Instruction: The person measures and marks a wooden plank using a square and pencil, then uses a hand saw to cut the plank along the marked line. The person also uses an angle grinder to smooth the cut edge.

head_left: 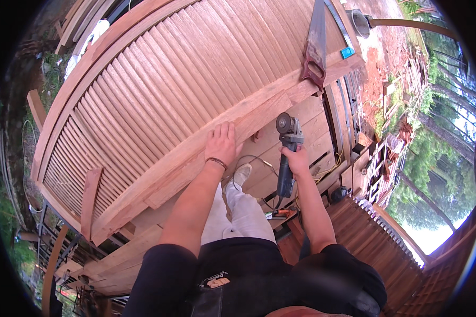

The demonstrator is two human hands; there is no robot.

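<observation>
A large wooden louvred door (pixel 185 74) lies on its face or back across the bench in front of me, its slats running away from me. My left hand (pixel 222 142) rests with fingers stretched out on the near rail (pixel 169 170) of its frame. At my right, my right hand (pixel 296 157) is wrapped round the body of an angle grinder (pixel 285 171). The grinder points away from me with its disc (pixel 284 123) uppermost, apart from the door. A handsaw (pixel 316 42) with a dark red handle lies across the door's right end.
A blue-handled try square (pixel 347 52) sits near the saw. A loose wood strip (pixel 90 201) leans over the door's left end. Below the grinder, planks (pixel 314 124) and a cable (pixel 256 158) show. A grey bucket (pixel 358 24) stands beyond the right corner.
</observation>
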